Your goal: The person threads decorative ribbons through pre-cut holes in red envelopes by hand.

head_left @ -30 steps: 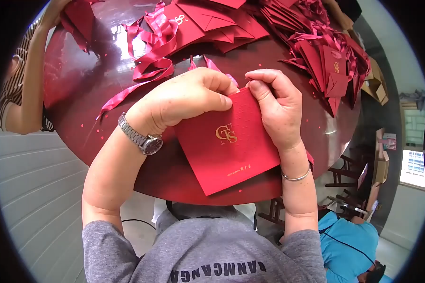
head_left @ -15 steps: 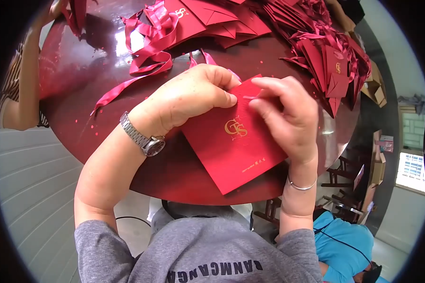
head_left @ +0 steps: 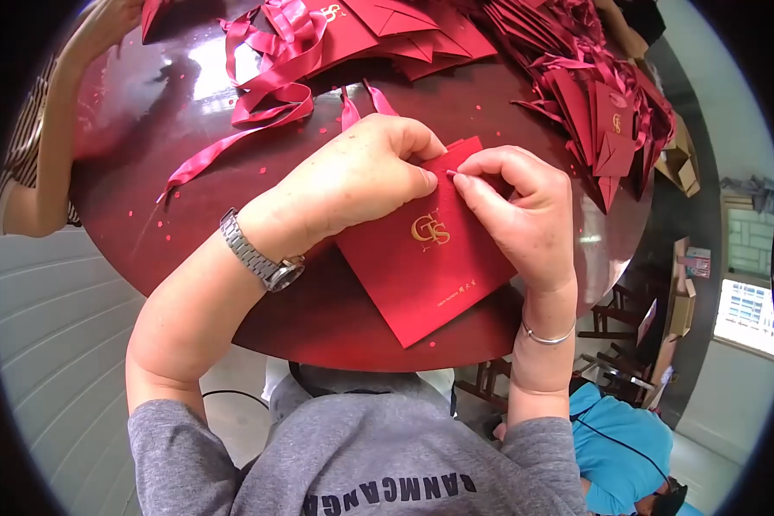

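A flat red paper gift bag (head_left: pixel 434 275) with gold lettering lies tilted at the table's near edge. My left hand (head_left: pixel 370 172) grips its upper part, thumb on the front and the other fingers mostly hidden behind. With thumb and index finger, my right hand (head_left: pixel 525 211) pinches the tip of a ribbon (head_left: pixel 451 173) against the bag's front, close to the left thumb. Beyond my left hand, pink ribbon (head_left: pixel 378 101) ends stick out past the bag's top; how they connect to it is hidden.
Loose pink ribbons (head_left: pixel 271 95) lie on the round dark-red table (head_left: pixel 163 112), near stacked red bags (head_left: pixel 378 30). More bags with ribbons (head_left: pixel 598 112) pile up at the right. Another person's arm (head_left: pixel 56 129) is at the left; someone in a blue shirt (head_left: pixel 623 447) is at lower right.
My right hand has moved slightly left and closed its pinch on the ribbon tip at the bag. At the left, the other person's hand and red bag have shifted up.
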Motion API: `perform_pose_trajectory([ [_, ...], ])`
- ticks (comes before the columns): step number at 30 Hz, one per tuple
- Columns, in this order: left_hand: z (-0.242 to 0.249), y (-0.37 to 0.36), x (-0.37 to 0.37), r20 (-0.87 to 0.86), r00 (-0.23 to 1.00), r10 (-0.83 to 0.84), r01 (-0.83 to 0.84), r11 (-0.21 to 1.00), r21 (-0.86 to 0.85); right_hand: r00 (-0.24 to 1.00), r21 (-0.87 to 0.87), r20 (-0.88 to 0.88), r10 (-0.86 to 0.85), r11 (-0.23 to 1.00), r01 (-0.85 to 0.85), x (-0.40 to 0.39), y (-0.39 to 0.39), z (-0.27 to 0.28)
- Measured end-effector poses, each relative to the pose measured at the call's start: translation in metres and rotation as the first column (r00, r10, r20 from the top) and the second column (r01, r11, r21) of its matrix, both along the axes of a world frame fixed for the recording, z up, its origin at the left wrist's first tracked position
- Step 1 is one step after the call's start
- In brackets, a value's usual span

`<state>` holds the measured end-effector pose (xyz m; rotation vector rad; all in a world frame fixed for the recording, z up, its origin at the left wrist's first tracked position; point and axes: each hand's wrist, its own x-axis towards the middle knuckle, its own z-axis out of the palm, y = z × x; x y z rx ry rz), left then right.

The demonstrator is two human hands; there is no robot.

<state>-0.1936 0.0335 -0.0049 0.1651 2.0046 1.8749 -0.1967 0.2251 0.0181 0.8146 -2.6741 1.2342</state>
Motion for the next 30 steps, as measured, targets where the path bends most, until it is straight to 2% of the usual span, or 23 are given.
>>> perform_pose_trajectory([
  [2, 0.004, 0.0, 0.0, 0.005, 1.0, -0.025, 0.025, 0.998, -0.049, 0.99, -0.034, 0.126, -0.059, 0.997, 0.063, 0.002, -0.001, 0.0],
  [3, 0.006, 0.0, 0.0, 0.011, 0.999, -0.047, 0.048, 0.994, -0.1, 0.99, -0.033, 0.126, -0.06, 0.997, 0.065, 0.002, -0.002, 0.001],
  [4, 0.006, 0.002, 0.002, 0.011, 0.999, -0.049, 0.049, 0.994, -0.1, 0.996, 0.018, 0.067, -0.063, 0.998, 0.062, 0.003, -0.003, 0.002],
  [6, 0.003, 0.006, 0.006, -0.168, 0.985, 0.025, -0.061, 0.975, -0.213, 0.998, 0.068, 0.009, -0.064, 0.996, 0.063, 0.005, -0.005, 0.001],
  [7, 0.0, 0.007, 0.007, -0.167, 0.986, 0.023, -0.059, 0.975, -0.214, 0.995, 0.117, -0.078, -0.06, 0.991, 0.069, 0.005, -0.007, -0.001],
  [8, -0.003, 0.008, 0.007, -0.257, 0.966, 0.009, -0.08, 0.96, -0.268, 0.985, 0.165, -0.164, -0.052, 0.983, 0.079, 0.006, -0.009, -0.002],
  [9, -0.006, 0.009, 0.008, -0.345, 0.938, -0.01, -0.107, 0.942, -0.318, 0.985, 0.165, -0.162, -0.054, 0.983, 0.081, 0.006, -0.011, -0.003],
  [11, -0.006, 0.012, 0.008, -0.355, 0.935, 0.013, -0.129, 0.944, -0.303, 0.963, 0.301, -0.266, -0.032, 0.947, 0.114, 0.006, -0.014, -0.004],
  [12, -0.003, 0.013, 0.01, -0.359, 0.933, -0.002, -0.133, 0.927, -0.351, 0.963, 0.301, -0.266, -0.031, 0.947, 0.114, 0.006, -0.015, -0.005],
  [13, -0.002, 0.012, 0.01, -0.361, 0.932, -0.018, -0.137, 0.907, -0.399, 0.968, 0.27, -0.246, -0.053, 0.955, 0.121, 0.006, -0.017, -0.007],
  [15, -0.007, 0.011, 0.009, -0.362, 0.932, 0.0, -0.142, 0.921, -0.364, 0.972, 0.24, -0.223, -0.074, 0.962, 0.128, 0.006, -0.016, -0.007],
  [17, -0.007, 0.011, 0.009, -0.365, 0.931, 0.02, -0.149, 0.932, -0.33, 0.985, 0.064, 0.102, -0.139, 0.989, 0.133, 0.004, -0.013, -0.003],
  [20, -0.005, 0.012, 0.011, -0.401, 0.916, 0.017, -0.162, 0.93, -0.33, 0.982, 0.052, 0.122, -0.147, 0.989, 0.141, 0.004, -0.014, -0.003],
  [22, -0.005, 0.013, 0.012, -0.469, 0.883, -0.011, -0.213, 0.881, -0.423, 0.971, 0.044, 0.156, -0.18, 0.984, 0.175, 0.004, -0.016, -0.003],
  [25, -0.003, 0.014, 0.017, -0.543, 0.839, -0.023, -0.241, 0.88, -0.409, 0.97, -0.011, 0.176, -0.17, 0.985, 0.175, 0.003, -0.018, -0.005],
  [28, -0.003, 0.015, 0.019, -0.587, 0.809, -0.046, -0.255, 0.871, -0.42, 0.914, -0.146, 0.393, -0.097, 0.975, 0.166, -0.003, -0.014, -0.007],
  [29, -0.001, 0.014, 0.019, -0.573, 0.819, -0.04, -0.247, 0.876, -0.414, 0.923, -0.164, 0.379, -0.064, 0.977, 0.136, -0.003, -0.01, -0.006],
  [30, 0.002, 0.013, 0.018, -0.469, 0.882, -0.046, -0.164, 0.903, -0.397, 0.946, -0.099, 0.321, -0.049, 0.991, 0.085, -0.003, -0.009, -0.004],
])
